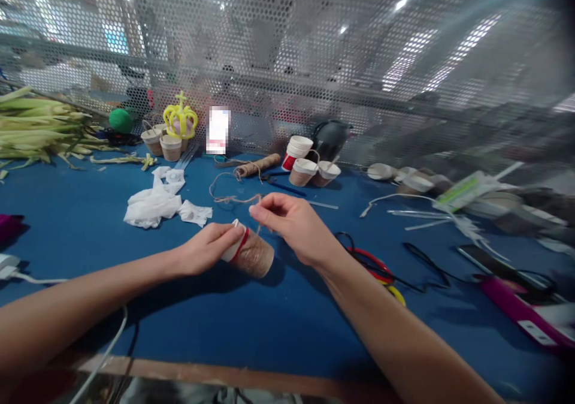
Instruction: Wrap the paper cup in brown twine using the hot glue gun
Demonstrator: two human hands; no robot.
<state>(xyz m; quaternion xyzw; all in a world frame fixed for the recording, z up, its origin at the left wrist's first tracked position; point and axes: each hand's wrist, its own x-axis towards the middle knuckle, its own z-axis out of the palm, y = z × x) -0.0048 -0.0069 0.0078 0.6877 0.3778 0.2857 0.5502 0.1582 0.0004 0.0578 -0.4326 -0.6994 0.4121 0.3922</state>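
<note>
My left hand (209,247) is closed on the rim end of a small paper cup (256,257), which lies tilted with its base toward the right. Brown twine is wrapped around much of the cup, and a red band shows near the white rim. Between the thumb and fingers of my right hand (291,221) a length of twine (229,199) is pinched, just above and right of the cup. That strand runs down to the cup and also loops back over the table toward a twine roll (258,165).
Crumpled white tissue (155,203) lies left of the cup. Behind stand several twine-wrapped cups (303,172) and a yellow crown-shaped piece (180,116). Corn husks (40,128) are piled at far left. Cables (377,266) and a purple case (516,308) lie at right. A perforated metal screen (269,50) closes off the back.
</note>
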